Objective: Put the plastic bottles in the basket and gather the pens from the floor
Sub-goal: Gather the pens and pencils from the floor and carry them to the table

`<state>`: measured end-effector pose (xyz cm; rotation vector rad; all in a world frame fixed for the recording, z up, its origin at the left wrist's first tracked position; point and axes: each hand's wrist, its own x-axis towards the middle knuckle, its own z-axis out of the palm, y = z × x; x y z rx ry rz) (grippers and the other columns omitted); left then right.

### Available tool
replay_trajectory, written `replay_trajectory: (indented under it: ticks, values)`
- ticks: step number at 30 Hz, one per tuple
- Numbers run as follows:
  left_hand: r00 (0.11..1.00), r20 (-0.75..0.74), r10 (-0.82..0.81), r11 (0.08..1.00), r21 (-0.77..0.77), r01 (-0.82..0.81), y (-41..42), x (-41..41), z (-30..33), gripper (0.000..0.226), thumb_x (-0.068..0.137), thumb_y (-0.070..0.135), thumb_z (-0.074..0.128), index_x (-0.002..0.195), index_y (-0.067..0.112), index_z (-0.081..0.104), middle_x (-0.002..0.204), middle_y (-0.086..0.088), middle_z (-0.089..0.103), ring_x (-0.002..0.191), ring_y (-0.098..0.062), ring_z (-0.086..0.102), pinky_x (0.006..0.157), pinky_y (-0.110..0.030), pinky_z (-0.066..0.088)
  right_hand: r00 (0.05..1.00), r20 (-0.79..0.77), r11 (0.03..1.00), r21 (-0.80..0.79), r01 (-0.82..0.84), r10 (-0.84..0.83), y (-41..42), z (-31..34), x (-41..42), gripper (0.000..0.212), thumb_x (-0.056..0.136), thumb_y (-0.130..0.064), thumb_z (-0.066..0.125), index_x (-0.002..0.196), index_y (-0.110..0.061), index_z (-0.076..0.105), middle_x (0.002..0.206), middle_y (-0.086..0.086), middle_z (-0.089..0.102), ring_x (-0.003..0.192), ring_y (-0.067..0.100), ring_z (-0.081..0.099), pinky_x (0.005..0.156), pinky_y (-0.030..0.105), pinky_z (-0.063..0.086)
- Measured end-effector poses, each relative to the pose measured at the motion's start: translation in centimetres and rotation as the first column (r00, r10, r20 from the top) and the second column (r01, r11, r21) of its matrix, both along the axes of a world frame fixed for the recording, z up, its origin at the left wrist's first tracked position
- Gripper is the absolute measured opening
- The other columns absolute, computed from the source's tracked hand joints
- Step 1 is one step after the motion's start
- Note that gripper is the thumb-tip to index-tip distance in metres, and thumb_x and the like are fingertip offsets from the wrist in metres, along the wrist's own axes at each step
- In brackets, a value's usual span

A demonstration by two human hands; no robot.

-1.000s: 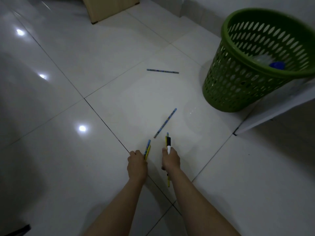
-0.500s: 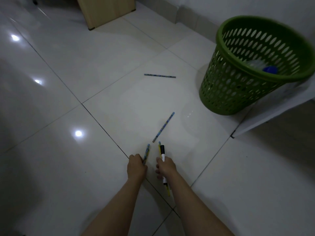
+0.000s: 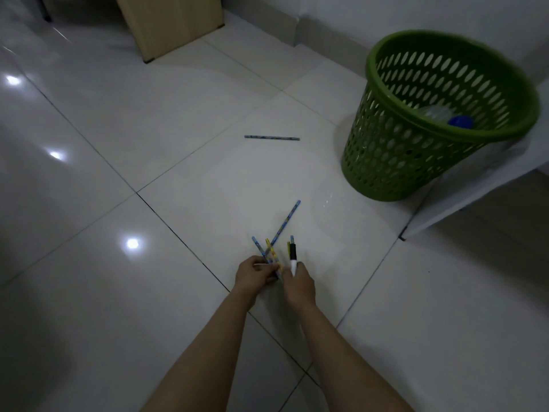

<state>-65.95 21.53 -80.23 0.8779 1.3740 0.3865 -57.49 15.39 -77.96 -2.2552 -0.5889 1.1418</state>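
Left hand gripping pens, right hand gripping marker (hands touching)

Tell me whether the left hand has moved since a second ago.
Yes. The left hand has shifted right, off the dark grout line, and now meets the right hand, pencils crossing.

The floor was glossy white tile, smooth enough to mirror the ceiling lights as bright spots, with thin dark grout lines between the slabs. The green basket looked like moulded plastic with a perforated wall and a smooth, slightly shiny rim. Inside it lay a clear plastic bottle with an opaque blue cap. The cabinet panel at the top had a pale, matt wood-grain face. The marker had a smooth black and white plastic body.
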Motion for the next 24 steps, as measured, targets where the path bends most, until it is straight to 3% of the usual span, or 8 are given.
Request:
replay_trajectory:
  ticks: [3, 7, 9, 10, 12, 15, 19, 24]
  values:
    - [0.989, 0.138, 0.048, 0.999, -0.028, -0.044, 0.2, 1.3, 0.7, 0.004, 0.088, -0.001, 0.06, 0.092, -0.001, 0.059, 0.078, -0.014, 0.063, 0.071, -0.02, 0.064, 0.059, -0.018, 0.06, 0.989, 0.113, 0.994, 0.068, 0.082, -0.09, -0.1, 0.3, 0.9, 0.023, 0.097, -0.029, 0.042, 0.101, -0.007, 0.044, 0.106, 0.027, 0.064, 0.097, 0.042, 0.061, 0.068, 0.038, 0.039]
    - [0.983, 0.142, 0.117, 0.987, -0.126, -0.099, 0.5, 3.2, 1.9, 0.014, 0.096, 0.0, 0.042, 0.091, 0.001, 0.055, 0.071, -0.011, 0.053, 0.064, -0.021, 0.058, 0.057, -0.026, 0.057, 0.966, 0.171, 0.977, 0.113, 0.179, -0.196, -0.2, 0.5, 1.9, 0.03, 0.098, -0.033, 0.041, 0.105, -0.005, 0.046, 0.091, 0.02, 0.064, 0.091, 0.041, 0.062, 0.063, 0.033, 0.034]
    - [0.99, 0.033, 0.14, 0.984, -0.114, -0.136, 1.3, 3.7, 1.7, 0.022, 0.093, 0.004, 0.037, 0.08, 0.003, 0.054, 0.063, -0.011, 0.047, 0.055, -0.025, 0.049, 0.057, -0.034, 0.052, 0.954, 0.172, 0.965, 0.141, 0.221, -0.244, -0.1, 0.6, 2.3, 0.028, 0.098, -0.033, 0.041, 0.101, -0.005, 0.048, 0.08, 0.011, 0.057, 0.084, 0.038, 0.062, 0.061, 0.032, 0.034]
    - [0.993, -0.073, 0.093, 0.995, -0.025, -0.095, 1.8, 3.6, 1.4, 0.022, 0.092, 0.008, 0.039, 0.076, 0.004, 0.054, 0.065, -0.013, 0.049, 0.057, -0.027, 0.048, 0.06, -0.036, 0.049, 0.95, 0.171, 0.96, 0.151, 0.236, -0.261, -0.1, 0.6, 2.4, 0.028, 0.098, -0.032, 0.041, 0.099, -0.005, 0.049, 0.078, 0.008, 0.055, 0.081, 0.036, 0.061, 0.061, 0.031, 0.035]
    - [0.947, -0.317, -0.055, 0.967, 0.221, 0.13, 2.7, 3.2, 1.2, 0.021, 0.093, 0.015, 0.042, 0.076, 0.006, 0.052, 0.078, -0.018, 0.056, 0.073, -0.032, 0.053, 0.068, -0.037, 0.043, 0.945, 0.173, 0.955, 0.155, 0.252, -0.277, 0.0, 0.3, 2.7, 0.029, 0.098, -0.031, 0.041, 0.099, -0.003, 0.051, 0.078, 0.007, 0.055, 0.075, 0.031, 0.058, 0.062, 0.03, 0.036]
    - [0.837, -0.524, -0.157, 0.802, 0.427, 0.418, 3.4, 2.9, 0.7, 0.019, 0.093, 0.023, 0.051, 0.092, 0.004, 0.051, 0.095, -0.02, 0.056, 0.09, -0.037, 0.056, 0.071, -0.036, 0.04, 0.94, 0.179, 0.95, 0.174, 0.259, -0.289, -0.2, -0.2, 3.1, 0.029, 0.098, -0.03, 0.042, 0.097, -0.004, 0.053, 0.075, 0.005, 0.056, 0.074, 0.029, 0.058, 0.058, 0.03, 0.035]
    - [0.747, -0.626, -0.224, 0.768, 0.359, 0.531, 3.6, 4.8, -0.1, 0.036, 0.092, 0.022, 0.055, 0.119, 0.002, 0.042, 0.119, -0.019, 0.045, 0.097, -0.04, 0.058, 0.075, -0.043, 0.049, 0.936, 0.175, 0.945, 0.172, 0.277, -0.306, -0.7, -0.9, 3.9, 0.026, 0.097, -0.032, 0.042, 0.089, -0.009, 0.05, 0.072, 0.005, 0.055, 0.069, 0.026, 0.055, 0.056, 0.03, 0.037]
    - [0.609, -0.734, -0.3, 0.676, 0.287, 0.679, 4.2, 6.4, -1.5, 0.034, 0.09, 0.015, 0.054, 0.119, 0.003, 0.04, 0.122, -0.019, 0.041, 0.1, -0.039, 0.055, 0.075, -0.045, 0.047, 0.918, 0.185, 0.933, 0.145, 0.328, -0.352, -1.2, -1.0, 4.8, 0.025, 0.097, -0.032, 0.043, 0.086, -0.011, 0.049, 0.077, 0.007, 0.057, 0.076, 0.028, 0.057, 0.062, 0.03, 0.036]
